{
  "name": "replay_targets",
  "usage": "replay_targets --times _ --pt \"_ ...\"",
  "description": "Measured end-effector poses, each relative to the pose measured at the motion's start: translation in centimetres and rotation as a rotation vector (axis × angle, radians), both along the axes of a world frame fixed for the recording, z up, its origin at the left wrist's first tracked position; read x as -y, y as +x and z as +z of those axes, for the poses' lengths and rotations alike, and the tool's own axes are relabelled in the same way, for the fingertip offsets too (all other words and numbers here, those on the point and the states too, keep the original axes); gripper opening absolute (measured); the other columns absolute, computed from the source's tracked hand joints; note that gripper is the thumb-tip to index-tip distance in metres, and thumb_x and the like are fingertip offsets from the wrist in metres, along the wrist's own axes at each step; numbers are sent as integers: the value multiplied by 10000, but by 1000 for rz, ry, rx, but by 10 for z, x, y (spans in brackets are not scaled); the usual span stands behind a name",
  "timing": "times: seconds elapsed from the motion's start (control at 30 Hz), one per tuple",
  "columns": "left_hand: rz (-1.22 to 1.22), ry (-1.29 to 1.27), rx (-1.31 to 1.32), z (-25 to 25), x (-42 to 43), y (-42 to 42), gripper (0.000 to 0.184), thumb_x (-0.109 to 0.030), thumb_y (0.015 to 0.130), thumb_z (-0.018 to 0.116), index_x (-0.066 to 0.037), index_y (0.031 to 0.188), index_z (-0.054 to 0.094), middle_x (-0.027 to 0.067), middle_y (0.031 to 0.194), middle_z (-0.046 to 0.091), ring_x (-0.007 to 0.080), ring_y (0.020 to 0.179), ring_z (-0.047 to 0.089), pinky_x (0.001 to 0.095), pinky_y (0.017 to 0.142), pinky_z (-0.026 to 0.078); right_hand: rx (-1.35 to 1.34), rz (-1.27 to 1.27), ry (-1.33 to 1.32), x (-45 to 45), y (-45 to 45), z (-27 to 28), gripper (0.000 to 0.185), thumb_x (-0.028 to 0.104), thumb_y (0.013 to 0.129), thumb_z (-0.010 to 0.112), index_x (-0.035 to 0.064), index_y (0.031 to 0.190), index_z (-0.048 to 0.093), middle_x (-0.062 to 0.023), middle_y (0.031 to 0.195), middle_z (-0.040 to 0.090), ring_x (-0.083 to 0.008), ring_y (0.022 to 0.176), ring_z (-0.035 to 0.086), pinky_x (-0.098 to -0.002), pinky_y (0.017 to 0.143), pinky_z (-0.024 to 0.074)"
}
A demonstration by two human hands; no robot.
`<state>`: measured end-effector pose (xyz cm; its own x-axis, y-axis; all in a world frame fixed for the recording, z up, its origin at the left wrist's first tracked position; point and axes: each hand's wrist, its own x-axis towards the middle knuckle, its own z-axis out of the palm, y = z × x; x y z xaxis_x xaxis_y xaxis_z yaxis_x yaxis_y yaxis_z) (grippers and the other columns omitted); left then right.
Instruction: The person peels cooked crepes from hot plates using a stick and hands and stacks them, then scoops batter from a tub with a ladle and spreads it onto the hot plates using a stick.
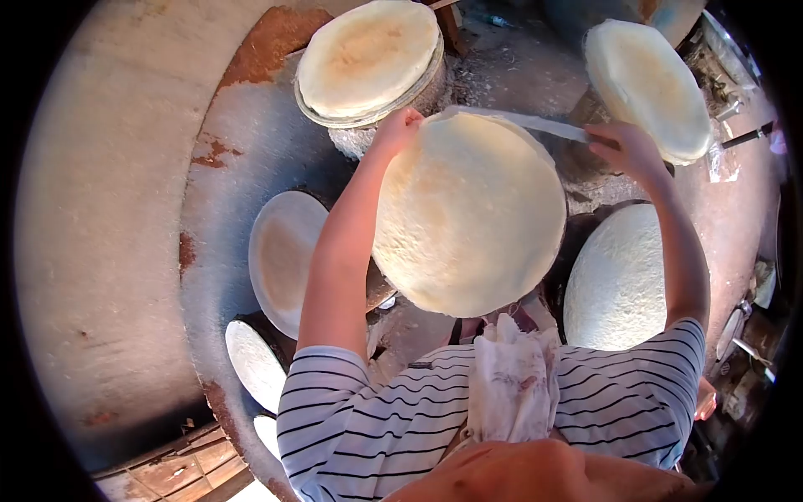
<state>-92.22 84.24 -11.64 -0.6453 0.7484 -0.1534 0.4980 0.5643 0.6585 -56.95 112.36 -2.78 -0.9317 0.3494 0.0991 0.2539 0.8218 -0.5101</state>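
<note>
A large round, cream-coloured flatbread (pixel 468 213) with faint brown patches lies flat in front of my body. My left hand (pixel 400 130) is closed at its upper left edge, fingers pinched there. In my right hand (pixel 623 149) is a long, pale, flat-bladed scraper (pixel 535 124). Its blade runs along the far edge of the flatbread, and its tip reaches close to my left hand. The surface beneath the flatbread is hidden.
Beyond my left hand, a browned flatbread (pixel 368 58) tops a round stand. Another round stack (pixel 648 92) tilts at the far right. A pale, rough round (pixel 619 280) sits under my right arm, a brown-centred disc (pixel 288 251) beside my left. Another person's hand (pixel 707 400) shows at right.
</note>
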Motion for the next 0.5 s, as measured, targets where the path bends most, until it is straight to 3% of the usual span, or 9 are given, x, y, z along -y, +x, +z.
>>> replay_targets --times 0.07,0.1,0.2,0.3,0.4,0.43,0.47,0.5 --pt "-10 46 -2 4 4 1 232 -223 831 636 -46 981 636 95 885 665 184 823 628 311 738 484 113 -216 -303 -6 22 -1 325 220 836 664 105 1140 644 -52 753 620 -112 655 551 -258 608 435" --pt "-8 73 1 5 6 3 223 -219 842 632 -44 980 633 92 893 660 173 827 621 300 735 480 89 -293 -375 -8 35 -7 346 213 843 674 90 1164 633 29 672 522 -44 606 439 -211 544 360" --pt "-67 41 -90 9 9 8 285 -275 825 653 -33 975 633 103 874 662 189 818 625 308 735 476 13 -326 -476 -19 73 -53 360 212 846 674 76 1176 625 71 644 443 -34 577 373 -208 509 301" --pt "-14 11 85 28 13 14 379 -349 773 696 -24 961 639 124 874 664 212 819 629 318 741 474 -65 -354 -487 -3 104 -73 354 207 867 650 76 1194 614 93 632 399 -17 548 340 -197 477 263" --pt "-126 -73 -48 39 24 17 432 -372 724 733 -14 949 644 129 847 658 219 791 619 316 736 474 -105 -516 -719 40 114 -41 346 227 894 615 80 1208 603 89 626 415 -7 504 352 -181 433 256" --pt "-146 -39 -211 41 24 21 490 -393 680 766 -12 965 650 100 784 643 199 723 594 314 682 466 -181 -561 -746 56 112 -42 358 268 914 587 80 1218 590 88 613 398 3 463 324 -176 397 229" --pt "-29 -185 -17 47 23 21 461 -401 687 744 10 867 641 129 775 631 188 713 597 325 637 456 -266 -588 -1015 75 113 -36 266 301 928 565 68 1036 634 91 598 363 5 459 282 -180 392 201" --pt "-23 -104 18 44 27 22 428 -386 702 741 13 804 623 113 726 600 173 665 560 326 604 432 -382 -669 -1156 98 117 -43 235 314 939 538 86 898 582 82 588 337 -11 457 256 -192 398 195"
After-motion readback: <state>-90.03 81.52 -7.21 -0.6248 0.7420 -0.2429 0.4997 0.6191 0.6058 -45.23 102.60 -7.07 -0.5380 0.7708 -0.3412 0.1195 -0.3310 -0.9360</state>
